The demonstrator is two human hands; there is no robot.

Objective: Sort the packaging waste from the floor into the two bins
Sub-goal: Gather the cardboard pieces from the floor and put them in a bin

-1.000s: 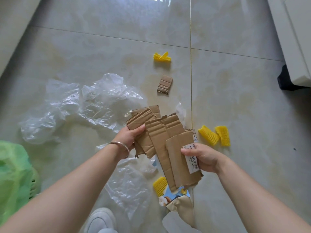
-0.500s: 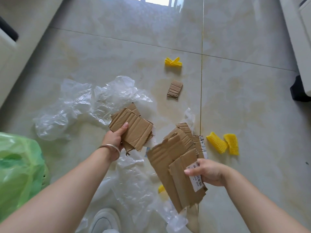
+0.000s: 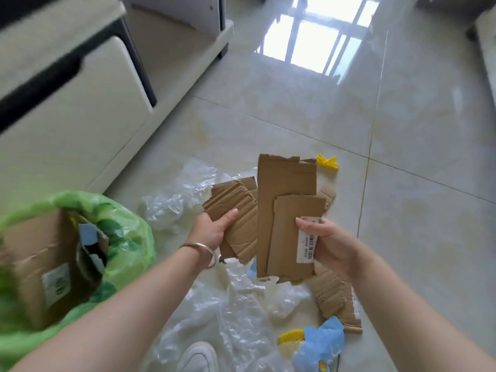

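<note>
Nearest the viewer, a white shoe (image 3: 197,357) stands on clear plastic film (image 3: 236,326) spread over the tiled floor (image 3: 418,237), with blue paper scraps (image 3: 322,342) and a loose cardboard piece (image 3: 335,299) just right of the film. Above the film, the left hand (image 3: 213,230) grips small cardboard pieces (image 3: 236,216) with curled fingers, and the right hand (image 3: 327,242) grips taller cardboard sheets (image 3: 287,200) bearing a barcode label (image 3: 307,242), thumb on top. Left of the film sits a green-bagged bin (image 3: 128,237) holding cardboard; beyond the film lies a yellow foam piece (image 3: 327,162).
</note>
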